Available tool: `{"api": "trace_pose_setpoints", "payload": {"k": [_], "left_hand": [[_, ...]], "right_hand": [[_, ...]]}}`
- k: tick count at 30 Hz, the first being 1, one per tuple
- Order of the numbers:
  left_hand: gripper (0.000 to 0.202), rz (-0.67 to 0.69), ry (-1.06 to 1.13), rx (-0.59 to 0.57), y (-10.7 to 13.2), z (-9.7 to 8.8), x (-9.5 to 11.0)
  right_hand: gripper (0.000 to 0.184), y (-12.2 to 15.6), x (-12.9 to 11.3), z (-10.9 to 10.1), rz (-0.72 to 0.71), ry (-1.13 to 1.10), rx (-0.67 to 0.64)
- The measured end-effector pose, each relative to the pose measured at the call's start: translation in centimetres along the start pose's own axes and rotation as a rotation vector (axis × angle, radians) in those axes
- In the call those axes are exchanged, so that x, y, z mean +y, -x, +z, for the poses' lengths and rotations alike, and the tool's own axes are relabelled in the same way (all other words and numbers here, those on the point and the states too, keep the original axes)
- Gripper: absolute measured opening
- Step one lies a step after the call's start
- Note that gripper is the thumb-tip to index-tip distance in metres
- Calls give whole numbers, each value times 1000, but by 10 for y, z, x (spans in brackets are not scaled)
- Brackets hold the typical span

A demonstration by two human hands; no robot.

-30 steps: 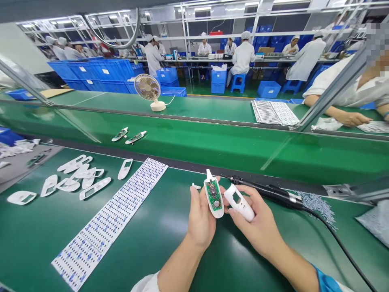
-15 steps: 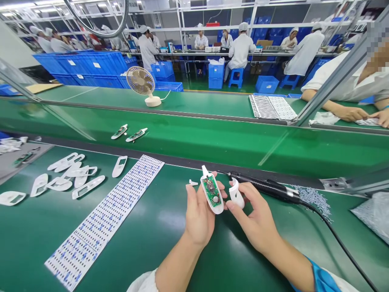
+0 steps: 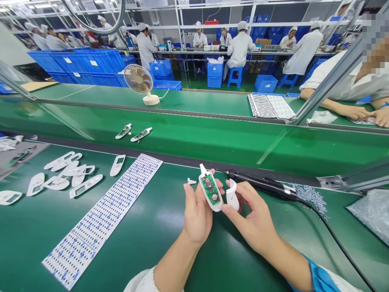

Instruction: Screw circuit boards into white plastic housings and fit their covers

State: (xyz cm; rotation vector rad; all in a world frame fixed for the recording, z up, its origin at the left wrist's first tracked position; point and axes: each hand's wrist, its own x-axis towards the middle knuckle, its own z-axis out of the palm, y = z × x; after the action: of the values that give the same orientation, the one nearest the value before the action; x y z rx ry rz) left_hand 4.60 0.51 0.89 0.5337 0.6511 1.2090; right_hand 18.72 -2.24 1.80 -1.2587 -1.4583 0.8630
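Observation:
My left hand (image 3: 197, 215) holds a white thermometer housing (image 3: 210, 190), its pointed tip up and a green circuit board with a round metal part showing inside. Close on its right, my right hand (image 3: 253, 217) grips a curved white plastic cover (image 3: 232, 196) between thumb and fingers. The right thumb tip is at the housing's lower edge; whether it touches is hard to tell. A small white plastic piece (image 3: 191, 181) lies on the bench just beyond my left thumb.
A black electric screwdriver (image 3: 261, 185) lies behind my right hand, beside a pile of screws (image 3: 310, 198). White shells (image 3: 86, 185) and a long sticker sheet (image 3: 103, 219) lie left. Two board-filled housings (image 3: 141, 134) rest on the green belt. A co-worker's hands (image 3: 361, 113) are far right.
The white cover has turned slightly in my right hand, and its thumb is nearer the housing. The two housings on the belt have shifted right. The view has moved slightly.

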Motion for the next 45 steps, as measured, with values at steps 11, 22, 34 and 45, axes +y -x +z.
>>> {"api": "trace_pose_setpoints", "payload": {"k": [11,22,34,45], "left_hand": [[81,-1,-74,-45,11,8,-14],[72,15,-197,18,4,4,-6],[25,42,-321,-9,3,5,-9],[47,84,-297,-48,12,2,-16]], "right_hand": [[57,2,10,7,-3,82,3],[40,1,7,3,147,-68,54],[35,5,5,2,48,-201,-59],[47,4,11,1,27,40,-134]]}}
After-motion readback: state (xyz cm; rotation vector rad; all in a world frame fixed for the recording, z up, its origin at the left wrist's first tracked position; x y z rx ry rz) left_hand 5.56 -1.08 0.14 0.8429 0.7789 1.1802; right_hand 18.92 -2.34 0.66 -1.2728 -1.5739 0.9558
